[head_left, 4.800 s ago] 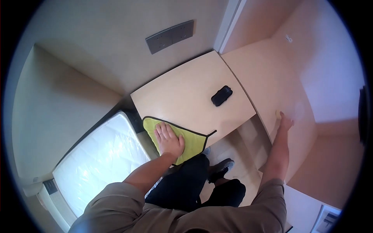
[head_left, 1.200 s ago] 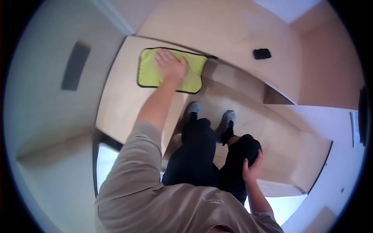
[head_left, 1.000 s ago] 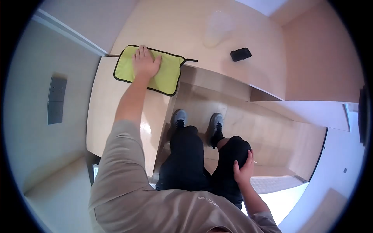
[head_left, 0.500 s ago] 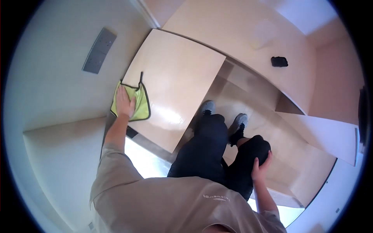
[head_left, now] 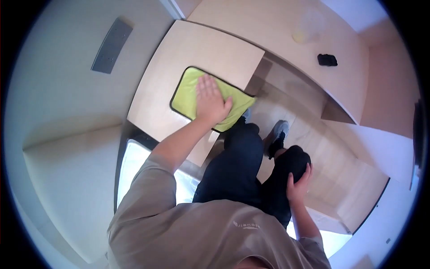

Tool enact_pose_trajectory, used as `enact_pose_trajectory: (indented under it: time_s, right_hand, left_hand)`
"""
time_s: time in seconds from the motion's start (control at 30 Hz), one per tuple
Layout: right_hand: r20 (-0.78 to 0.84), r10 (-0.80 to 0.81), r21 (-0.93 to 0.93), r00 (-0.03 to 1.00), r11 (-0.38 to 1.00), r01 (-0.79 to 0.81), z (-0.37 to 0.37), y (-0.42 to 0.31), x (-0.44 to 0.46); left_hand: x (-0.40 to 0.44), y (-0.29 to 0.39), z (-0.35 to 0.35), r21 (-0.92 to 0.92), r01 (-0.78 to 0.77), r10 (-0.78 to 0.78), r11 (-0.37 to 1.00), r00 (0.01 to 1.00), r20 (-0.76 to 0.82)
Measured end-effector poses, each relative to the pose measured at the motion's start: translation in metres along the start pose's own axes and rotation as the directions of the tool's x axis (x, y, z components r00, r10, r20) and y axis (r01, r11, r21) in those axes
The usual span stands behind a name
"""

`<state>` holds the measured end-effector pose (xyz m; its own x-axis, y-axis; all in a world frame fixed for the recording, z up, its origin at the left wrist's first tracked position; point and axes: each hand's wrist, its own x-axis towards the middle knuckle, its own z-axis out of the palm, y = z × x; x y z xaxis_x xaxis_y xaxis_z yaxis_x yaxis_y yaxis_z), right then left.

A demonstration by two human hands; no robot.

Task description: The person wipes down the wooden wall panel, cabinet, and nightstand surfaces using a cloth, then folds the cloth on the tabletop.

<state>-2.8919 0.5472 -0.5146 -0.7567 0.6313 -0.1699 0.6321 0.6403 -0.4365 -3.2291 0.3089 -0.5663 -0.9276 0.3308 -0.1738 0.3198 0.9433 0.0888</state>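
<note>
My left hand [head_left: 210, 101] lies flat with its fingers stretched out on a yellow-green cleaning cloth [head_left: 184, 94] with a black edge. The cloth is spread on a light wood panel top [head_left: 152, 94], and one corner hangs past the panel's right edge, above my shoe. My right hand [head_left: 298, 184] rests against the side of my bent right knee [head_left: 295, 159], thumb apart from the fingers, with no object in it.
A grey socket plate [head_left: 112, 47] is on the wall at left. Beyond the panel runs a wooden surface [head_left: 268, 27] bearing a small black object [head_left: 327, 60] and a faint see-through item with yellow in it [head_left: 298, 36]. My feet stand on the wooden floor [head_left: 304, 107].
My left hand has slid the cloth rightward from the panel's left edge to its right edge. The cloth now lies more spread out. My right hand stays at the knee.
</note>
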Motion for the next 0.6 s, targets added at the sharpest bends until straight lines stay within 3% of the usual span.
enact_pose_trajectory:
  time_s: [0.07, 0.17, 0.33, 0.43, 0.5, 0.53, 0.57, 0.6]
  right_hand:
    - [-0.011, 0.007, -0.008, 1.000, 1.000, -0.007, 0.000, -0.002, 0.005]
    - [0.005, 0.039, -0.036, 0.999, 0.999, -0.039, -0.003, 0.000, 0.016]
    - [0.027, 0.065, -0.030, 0.998, 0.998, -0.064, -0.011, -0.002, 0.036]
    - [0.111, 0.063, -0.171, 0.992, 0.984, -0.044, -0.013, -0.019, 0.052]
    - [0.168, -0.085, -0.254, 0.982, 0.959, 0.126, -0.001, -0.033, 0.075]
    - [0.206, -0.171, -0.178, 0.963, 0.961, 0.209, 0.010, -0.051, 0.091]
    - [0.101, -0.341, 0.008, 0.935, 0.940, 0.342, 0.025, -0.078, 0.105]
    - [0.054, -0.507, 0.040, 0.860, 0.862, 0.505, 0.049, -0.103, 0.119]
  left_hand:
    - [0.044, 0.012, -0.006, -0.023, -0.153, 0.151, 0.988, 0.986, -0.070]
    - [0.113, 0.023, -0.009, 0.065, -0.221, 0.228, 0.973, 0.963, -0.142]
    - [0.202, 0.026, -0.022, 0.088, -0.146, 0.158, 0.985, 0.975, -0.154]
    - [0.201, 0.026, -0.017, 0.064, -0.099, 0.108, 0.993, 0.982, -0.155]
    - [0.182, 0.022, -0.009, 0.023, -0.042, 0.046, 0.999, 0.976, -0.213]
    - [0.163, 0.020, -0.005, 0.022, -0.037, 0.041, 0.999, 0.974, -0.223]
    - [0.140, 0.018, -0.002, -0.006, -0.004, 0.003, 1.000, 0.977, -0.213]
    - [0.117, 0.014, 0.001, -0.033, 0.031, -0.037, 0.999, 0.978, -0.207]
